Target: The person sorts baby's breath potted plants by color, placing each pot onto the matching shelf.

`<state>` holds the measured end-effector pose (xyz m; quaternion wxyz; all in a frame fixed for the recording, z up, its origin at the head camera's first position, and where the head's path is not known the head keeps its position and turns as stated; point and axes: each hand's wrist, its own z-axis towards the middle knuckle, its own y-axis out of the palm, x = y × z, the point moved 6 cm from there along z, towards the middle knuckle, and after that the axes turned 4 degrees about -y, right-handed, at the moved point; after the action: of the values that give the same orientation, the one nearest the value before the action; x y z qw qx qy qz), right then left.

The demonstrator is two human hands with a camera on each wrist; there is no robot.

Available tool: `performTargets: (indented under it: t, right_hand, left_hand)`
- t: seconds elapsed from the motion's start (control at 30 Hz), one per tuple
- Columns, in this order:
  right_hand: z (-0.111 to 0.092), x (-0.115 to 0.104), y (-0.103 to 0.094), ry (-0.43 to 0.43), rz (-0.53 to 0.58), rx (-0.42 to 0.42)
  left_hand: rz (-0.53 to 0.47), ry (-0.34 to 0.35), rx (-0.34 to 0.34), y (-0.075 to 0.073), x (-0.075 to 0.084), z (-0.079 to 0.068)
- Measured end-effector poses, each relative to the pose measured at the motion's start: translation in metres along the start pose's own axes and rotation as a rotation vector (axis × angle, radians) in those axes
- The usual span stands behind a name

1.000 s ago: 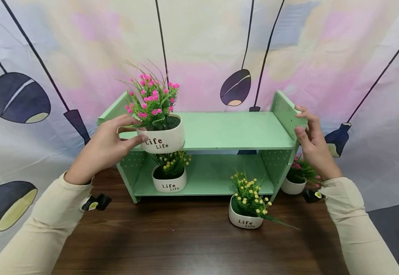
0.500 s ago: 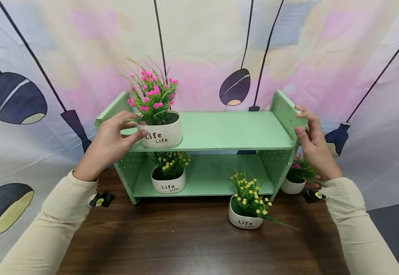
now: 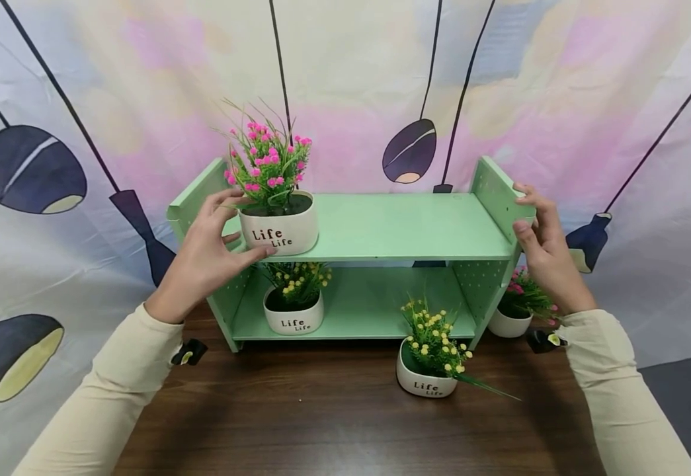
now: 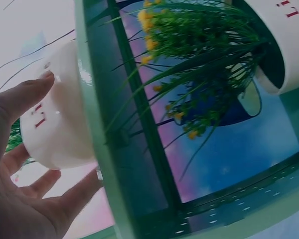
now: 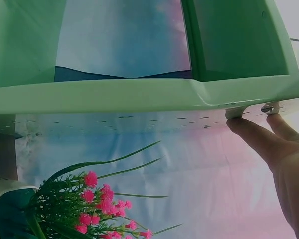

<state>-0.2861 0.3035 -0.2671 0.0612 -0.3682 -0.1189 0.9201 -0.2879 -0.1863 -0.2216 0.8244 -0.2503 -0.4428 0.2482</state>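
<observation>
Pink-fl. pot (image 3: 282,226), at L end of top shelf (image 3: 393,225), is prob. light, stiff, slick, I'd judge, best held low, front-to-back: my L hand (image 3: 203,248) loosely spans it, R hand (image 3: 546,254) grips R panel (image 3: 495,201).

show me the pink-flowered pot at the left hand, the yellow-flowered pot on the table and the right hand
Pink-flowered pot (image 3: 281,228), head view: front wall
Yellow-flowered pot (image 3: 425,383), head view: front wall
Right hand (image 3: 552,258), head view: thumb side
</observation>
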Motion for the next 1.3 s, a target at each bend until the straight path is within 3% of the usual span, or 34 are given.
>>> performTargets:
  t: [0.23, 0.77, 1.3]
  right_hand:
    - [0.001, 0.000, 0.000, -0.020, 0.002, -0.007]
    - [0.003, -0.001, -0.002, -0.048, 0.003, -0.009]
    - [0.002, 0.000, -0.002, -0.021, -0.040, -0.018]
  left_hand:
    - [0.003, -0.028, -0.019, 0.008, -0.009, -0.004]
    - [0.023, -0.054, 0.012, 0.010, -0.010, -0.007]
    - [-0.002, -0.082, 0.051, 0.008, -0.013, -0.008]
